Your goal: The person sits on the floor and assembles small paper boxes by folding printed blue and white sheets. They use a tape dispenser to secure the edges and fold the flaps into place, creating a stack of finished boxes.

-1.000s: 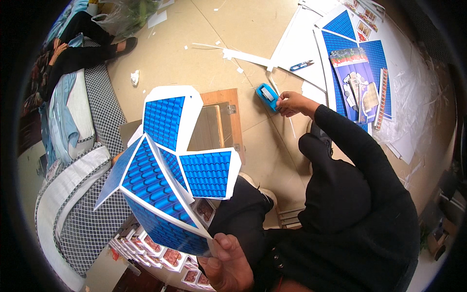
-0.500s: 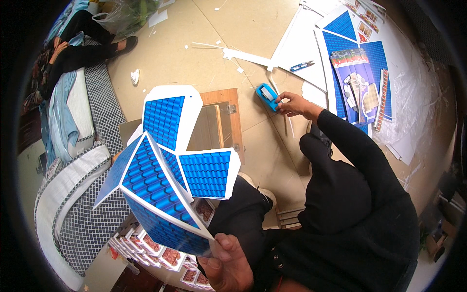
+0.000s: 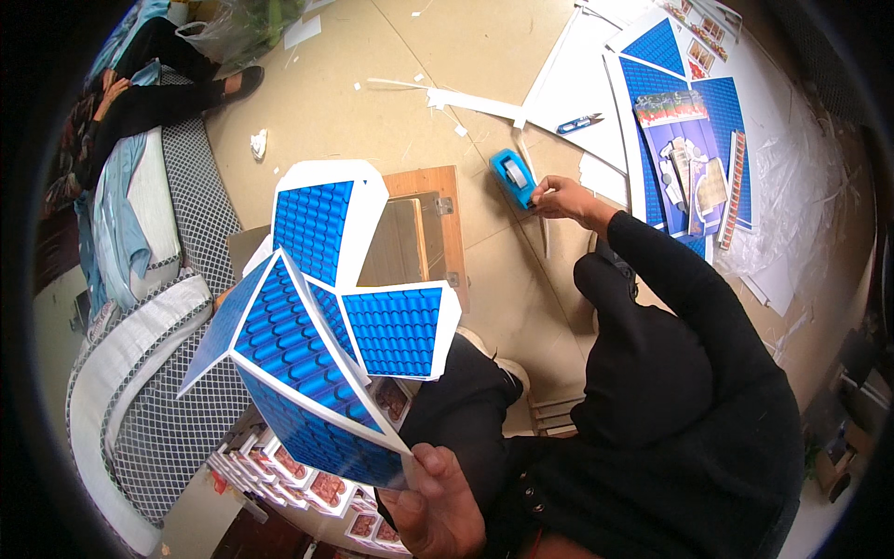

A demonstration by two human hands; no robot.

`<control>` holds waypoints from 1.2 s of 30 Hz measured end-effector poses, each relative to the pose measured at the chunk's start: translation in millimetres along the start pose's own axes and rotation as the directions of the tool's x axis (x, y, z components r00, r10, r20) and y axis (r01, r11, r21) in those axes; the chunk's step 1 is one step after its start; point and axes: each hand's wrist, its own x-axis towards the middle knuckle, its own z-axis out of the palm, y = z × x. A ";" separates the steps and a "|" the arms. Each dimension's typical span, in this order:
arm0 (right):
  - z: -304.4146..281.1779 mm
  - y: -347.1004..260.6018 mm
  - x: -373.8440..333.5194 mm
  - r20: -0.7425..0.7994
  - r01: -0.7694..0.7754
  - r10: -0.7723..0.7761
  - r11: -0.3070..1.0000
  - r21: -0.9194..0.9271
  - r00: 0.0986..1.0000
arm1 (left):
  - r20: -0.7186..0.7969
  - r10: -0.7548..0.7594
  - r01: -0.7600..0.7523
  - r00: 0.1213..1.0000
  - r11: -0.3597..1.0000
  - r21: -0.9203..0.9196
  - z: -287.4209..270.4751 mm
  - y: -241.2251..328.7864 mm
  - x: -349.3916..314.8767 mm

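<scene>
- Far left, another person's leg (image 3: 172, 101) is resting near the upper edge, well apart from my work.
- Lower left, printed panels (image 3: 321, 489) are lying in overlapping rows, partly behind the folded card.
- Left of centre, the folded card (image 3: 289, 317), printed with blue roof tiles and edged in white, is standing out in several angled faces; two flaps are spreading toward the middle of the frame.
- Lower centre, my left hand (image 3: 436, 498) is clamping the card's lower corner between thumb and fingers. In my judgement, a light, steady pinch is serving best here, since squeezing harder could be bending the creases.
- Behind the flaps, a wood-edged panel (image 3: 451, 233) is lying on the floor.
- Right of centre, the blue tape dispenser (image 3: 504, 169) is sitting on the floor, its near end meeting my fingertips.
- Beside it, my right hand (image 3: 570, 199) is touching that end with fingers curled close; I cannot tell whether they are closing on tape. If so, pulling evenly, low against the cutting edge, would be giving a cleaner strip and less tipping.
- Upper right, small snips (image 3: 579, 124) are lying on white sheets, and more tile-printed sheets (image 3: 718, 102) are lying beside clear film (image 3: 801, 182).
</scene>
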 end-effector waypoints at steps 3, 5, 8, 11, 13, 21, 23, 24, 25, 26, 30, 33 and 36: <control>2.4 9.6 1.7 0.029 0.015 -0.018 0.994 0.105 0.999 | 0.003 0.009 -0.009 1.000 1.000 -0.015 0.0 -0.4 -0.5; 3.7 10.6 3.2 0.033 0.035 -0.040 0.990 0.137 0.999 | 0.007 0.010 -0.010 1.000 1.000 -0.019 0.0 -1.0 -0.3; 6.0 7.3 4.9 0.012 0.080 -0.082 0.991 0.108 0.997 | -0.004 -0.003 0.002 1.000 1.000 -0.018 -1.0 -0.1 0.7; 5.3 8.0 7.2 0.007 0.094 -0.095 0.991 0.092 0.995 | -0.014 -0.005 0.005 1.000 1.000 -0.016 -2.1 0.7 0.8; 8.2 9.9 7.6 -0.011 0.100 -0.100 0.991 0.089 0.995 | -0.017 0.001 -0.001 1.000 1.000 -0.005 -1.6 0.0 1.0; 11.8 16.8 8.6 -0.039 0.120 -0.115 0.984 0.129 0.993 | -0.011 0.005 -0.005 1.000 1.000 -0.016 -4.2 2.9 -0.2; 13.6 19.0 8.9 -0.050 0.125 -0.120 0.984 0.126 0.992 | -0.011 0.005 -0.005 1.000 1.000 -0.019 -5.5 2.2 -0.3; 14.5 22.8 10.9 -0.062 0.131 -0.123 0.981 0.147 0.991 | -0.007 -0.001 0.001 1.000 1.000 -0.017 -4.7 1.2 0.9; 15.8 26.7 13.1 -0.073 0.136 -0.125 0.977 0.167 0.989 | -0.004 -0.007 0.007 1.000 1.000 -0.014 -4.4 0.2 1.8; 16.2 31.2 16.1 -0.105 0.148 -0.134 0.978 0.145 0.985 | -0.005 -0.007 0.007 1.000 1.000 -0.016 -5.6 1.4 1.7; 19.4 45.0 26.4 -0.162 0.152 -0.125 0.975 0.163 0.979 | 0.017 -0.012 0.013 1.000 1.000 -0.022 -4.5 3.8 2.1; 23.4 44.3 29.1 -0.205 0.133 -0.099 0.979 0.154 0.974 | 0.012 -0.022 0.022 1.000 0.999 -0.049 -6.5 4.7 2.2; 27.8 39.9 32.1 -0.227 0.116 -0.084 0.984 0.133 0.970 | -0.001 -0.005 0.005 1.000 0.998 -0.064 -9.1 5.5 1.6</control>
